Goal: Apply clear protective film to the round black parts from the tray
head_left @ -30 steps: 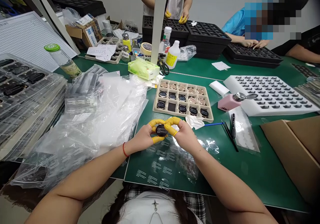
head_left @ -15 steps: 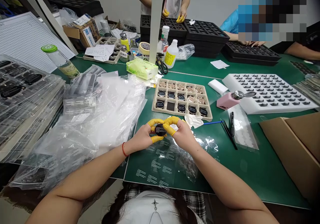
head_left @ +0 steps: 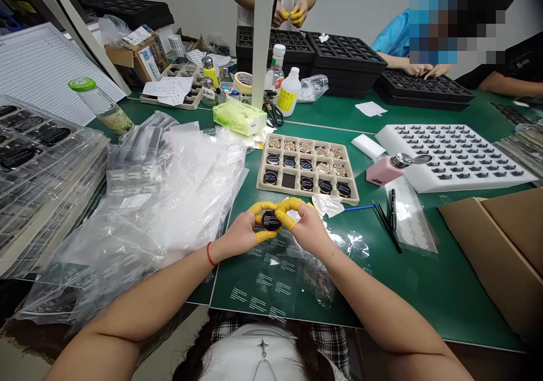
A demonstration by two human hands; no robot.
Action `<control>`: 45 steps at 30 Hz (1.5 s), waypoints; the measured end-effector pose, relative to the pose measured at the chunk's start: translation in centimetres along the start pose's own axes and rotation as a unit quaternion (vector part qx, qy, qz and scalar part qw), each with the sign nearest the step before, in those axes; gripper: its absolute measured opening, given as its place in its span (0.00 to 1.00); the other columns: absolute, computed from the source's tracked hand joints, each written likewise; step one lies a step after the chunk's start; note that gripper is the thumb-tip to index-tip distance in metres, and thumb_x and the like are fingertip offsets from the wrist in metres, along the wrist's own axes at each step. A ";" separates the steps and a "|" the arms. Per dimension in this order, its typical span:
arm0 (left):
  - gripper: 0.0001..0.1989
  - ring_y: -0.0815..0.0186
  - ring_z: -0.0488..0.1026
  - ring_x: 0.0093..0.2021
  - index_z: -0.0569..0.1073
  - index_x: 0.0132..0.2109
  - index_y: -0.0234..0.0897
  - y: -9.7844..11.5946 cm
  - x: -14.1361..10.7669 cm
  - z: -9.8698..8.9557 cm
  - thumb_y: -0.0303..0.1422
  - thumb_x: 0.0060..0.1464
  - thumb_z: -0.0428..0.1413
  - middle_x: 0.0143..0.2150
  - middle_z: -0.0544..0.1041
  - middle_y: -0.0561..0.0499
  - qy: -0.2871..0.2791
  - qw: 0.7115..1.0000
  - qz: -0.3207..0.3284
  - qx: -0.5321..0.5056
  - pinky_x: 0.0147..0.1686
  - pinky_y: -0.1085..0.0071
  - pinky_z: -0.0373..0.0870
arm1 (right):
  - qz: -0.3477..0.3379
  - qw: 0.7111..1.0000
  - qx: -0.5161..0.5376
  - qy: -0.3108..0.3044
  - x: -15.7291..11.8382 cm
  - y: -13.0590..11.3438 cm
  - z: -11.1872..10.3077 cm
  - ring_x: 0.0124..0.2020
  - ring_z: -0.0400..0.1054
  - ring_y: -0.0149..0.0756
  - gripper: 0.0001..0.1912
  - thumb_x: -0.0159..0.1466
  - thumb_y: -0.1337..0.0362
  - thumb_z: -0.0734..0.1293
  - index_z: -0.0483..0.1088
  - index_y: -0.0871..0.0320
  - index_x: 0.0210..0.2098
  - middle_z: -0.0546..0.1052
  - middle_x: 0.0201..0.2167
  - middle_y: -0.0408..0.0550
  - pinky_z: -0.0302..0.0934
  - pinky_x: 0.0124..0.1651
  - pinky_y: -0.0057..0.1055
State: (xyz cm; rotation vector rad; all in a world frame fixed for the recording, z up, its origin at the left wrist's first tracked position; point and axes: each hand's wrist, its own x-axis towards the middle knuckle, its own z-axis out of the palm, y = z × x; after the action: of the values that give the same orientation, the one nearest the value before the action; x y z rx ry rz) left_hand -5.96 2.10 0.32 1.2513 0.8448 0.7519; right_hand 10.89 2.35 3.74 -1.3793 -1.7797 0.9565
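Note:
A round black watch face (head_left: 270, 221) with small white print on it is held up over the green table between both hands. My left hand (head_left: 246, 231), in yellow finger cots, grips its left side with fingers above and thumb below. At its upper right edge, the yellow-covered fingertips of my right hand (head_left: 303, 222) pinch it. Just beyond stands a beige compartment tray (head_left: 289, 198) of round watch parts, some black and some rose-gold; one compartment in its front row has no part. Clear film sheets (head_left: 275, 279) with white print lie beneath my hands.
Plastic bags (head_left: 190, 188) and stacked clear trays (head_left: 51, 188) fill the left. On the right are a pink pump bottle (head_left: 384, 170), tweezers (head_left: 387, 228), a white foam tray (head_left: 424, 185) and a cardboard box (head_left: 483, 256). Co-workers' hands are busy at black trays (head_left: 343, 58) behind.
My hands keep hold of the black watch face in nearly the same spot. Across the table, the standing co-worker's hands have come together above the black tray.

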 end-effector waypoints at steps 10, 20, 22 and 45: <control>0.26 0.62 0.76 0.42 0.65 0.52 0.40 -0.1 0.0 0.1 0.32 0.46 0.62 0.42 0.77 0.49 0.004 1.000 -0.004 -0.002 0.45 0.63 0.71 | 0.008 1.000 -0.008 0.000 -0.2 0.2 0.1 0.38 0.68 0.37 0.04 0.58 0.66 0.63 0.69 0.55 0.28 0.76 0.33 0.44 0.59 0.43 0.35; 0.26 0.59 0.76 0.45 0.61 0.54 0.42 -0.6 0.3 -0.3 0.29 0.48 0.60 0.43 0.77 0.47 -0.004 1.000 -0.023 -0.018 0.49 0.59 0.69 | -0.008 0.971 -0.234 0.040 0.0 2.4 -4.2 0.38 0.68 0.43 0.08 0.62 0.63 0.60 0.70 0.55 0.36 0.75 0.36 0.51 0.60 0.40 0.38; 0.26 0.59 0.76 0.46 0.61 0.54 0.42 -0.5 0.3 -0.4 0.29 0.49 0.60 0.43 0.77 0.47 -0.013 0.999 -0.027 -0.023 0.49 0.58 0.69 | 0.035 0.937 -0.348 0.006 -0.3 4.0 -5.2 0.34 0.68 0.44 0.06 0.61 0.63 0.62 0.71 0.57 0.34 0.74 0.31 0.52 0.58 0.35 0.37; 0.24 0.65 0.74 0.38 0.64 0.52 0.39 0.0 -0.4 0.1 0.32 0.48 0.61 0.42 0.74 0.49 -0.013 0.998 0.030 0.059 0.40 0.69 0.70 | -0.231 0.933 -0.263 0.087 -3.1 0.8 1.1 0.36 0.60 0.40 0.08 0.64 0.67 0.59 0.69 0.56 0.39 0.72 0.32 0.49 0.55 0.40 0.37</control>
State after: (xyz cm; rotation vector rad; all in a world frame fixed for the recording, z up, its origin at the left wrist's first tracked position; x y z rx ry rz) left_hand -6.04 1.73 0.35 1.3942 0.8433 0.7417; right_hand 10.96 -0.73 2.29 -1.2020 -2.1721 0.1019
